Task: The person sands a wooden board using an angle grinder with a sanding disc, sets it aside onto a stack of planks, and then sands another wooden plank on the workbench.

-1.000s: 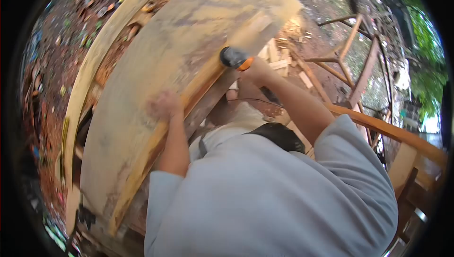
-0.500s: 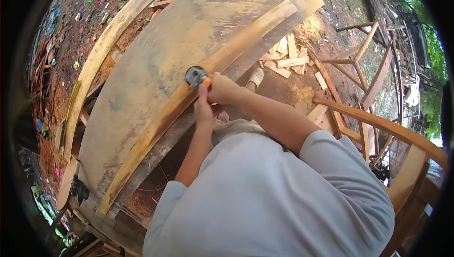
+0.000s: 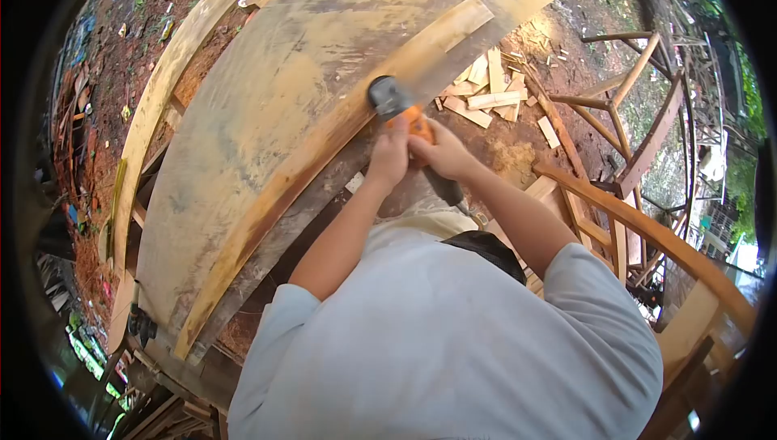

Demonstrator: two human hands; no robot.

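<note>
Both my hands are closed around an orange and black angle grinder [image 3: 414,123]. My left hand [image 3: 390,157] grips it close to the head, while my right hand [image 3: 443,151] wraps the orange body just to the right. The grinder's dark round head rests at the upper face of a long, slightly curved wooden plank [image 3: 279,189]; motion blurs it, so exact contact is hard to tell. Beneath the plank lies a broad, dusty, stained tabletop [image 3: 218,148]. Below my right hand the tool's black rear end and cord extend toward my body.
Offcuts of pale wood [image 3: 492,100] lie on the ground beyond the bench. Wooden chair frames [image 3: 615,108] and a curved orange-brown rail [image 3: 647,225] stand at the right. A long curved timber [image 3: 154,108] runs along the left. A dark tool [image 3: 142,323] sits at the lower left.
The grinder and both hands have moved up and right along the plank, toward its far end. The grinder's rear body now shows below my right hand.
</note>
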